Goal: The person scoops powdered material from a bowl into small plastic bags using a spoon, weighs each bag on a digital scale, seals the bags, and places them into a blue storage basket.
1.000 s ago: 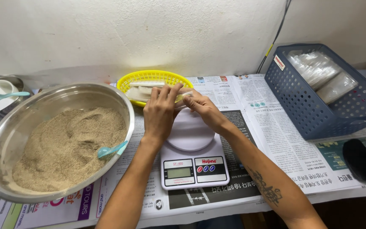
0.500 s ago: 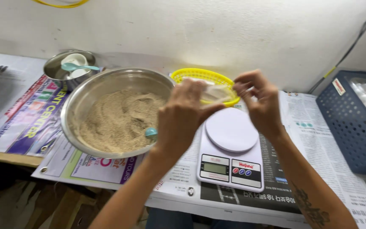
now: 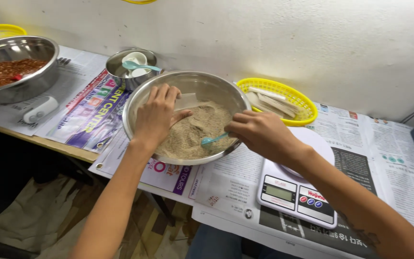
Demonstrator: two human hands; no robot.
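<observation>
While the big steel bowl (image 3: pixel 188 91) of tan powder sits mid-frame beside the scale (image 3: pixel 297 192) at lower right, left hand (image 3: pixel 158 115) pinches a small clear bag (image 3: pixel 187 101) over the powder; right hand (image 3: pixel 259 134) grips the teal scoop (image 3: pixel 212 139), dug in.

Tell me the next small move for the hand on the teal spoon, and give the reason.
Probably scoop: the right hand grips the teal spoon with its bowl in the tan powder, while the left hand holds a small clear bag over the steel bowl, apparently ready for filling.
</observation>
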